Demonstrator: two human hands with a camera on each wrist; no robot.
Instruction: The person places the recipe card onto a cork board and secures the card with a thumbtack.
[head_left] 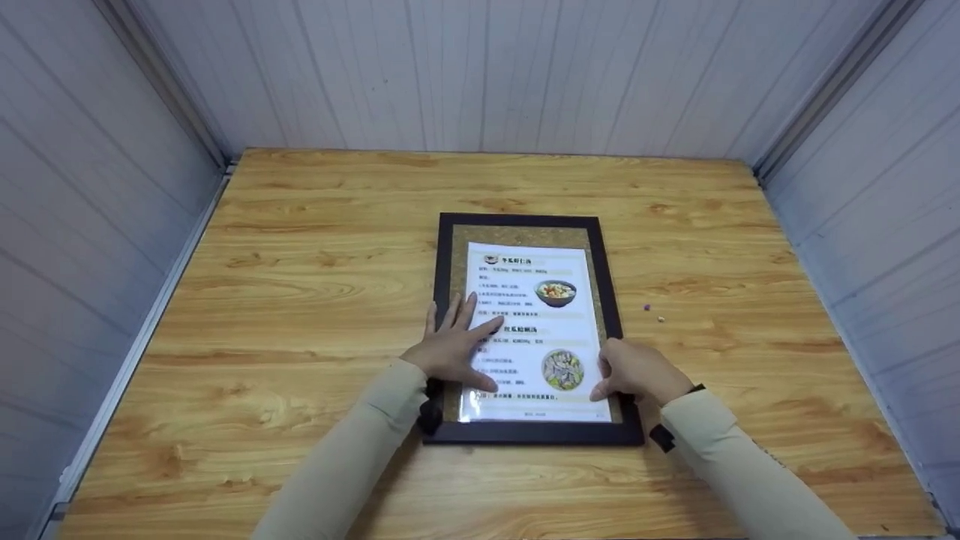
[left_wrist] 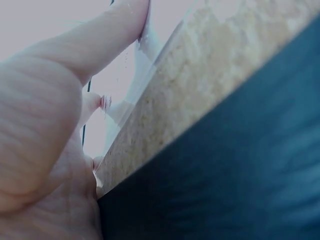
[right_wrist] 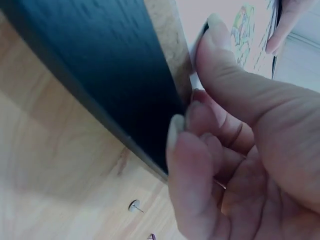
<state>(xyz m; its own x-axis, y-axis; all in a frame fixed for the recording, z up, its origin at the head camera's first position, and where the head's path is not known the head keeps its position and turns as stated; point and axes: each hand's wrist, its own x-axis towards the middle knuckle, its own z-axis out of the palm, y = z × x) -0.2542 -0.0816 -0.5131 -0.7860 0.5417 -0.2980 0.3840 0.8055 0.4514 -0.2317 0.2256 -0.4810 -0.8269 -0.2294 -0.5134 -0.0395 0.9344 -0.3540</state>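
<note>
A corkboard in a dark frame (head_left: 536,432) lies flat on the wooden table. On its cork (left_wrist: 150,120) rests a glossy recipe sheet (head_left: 525,296), printed with Chinese text and two dishes of food. My left hand (head_left: 450,349), fingers spread, rests across the sheet's left side and the frame's left edge. At the lower right edge of the sheet, my right hand (head_left: 637,371) pinches it, thumb on top and fingers curled by the frame. The right wrist view shows that thumb (right_wrist: 217,50) on the sheet; the exact finger contact beneath is hidden.
Two small pushpins lie on the table right of the frame: a purple one (head_left: 646,307) and a pale one (head_left: 661,319). The wooden tabletop (head_left: 322,247) extends around the board. Pale panel walls (head_left: 480,75) enclose the back and both sides.
</note>
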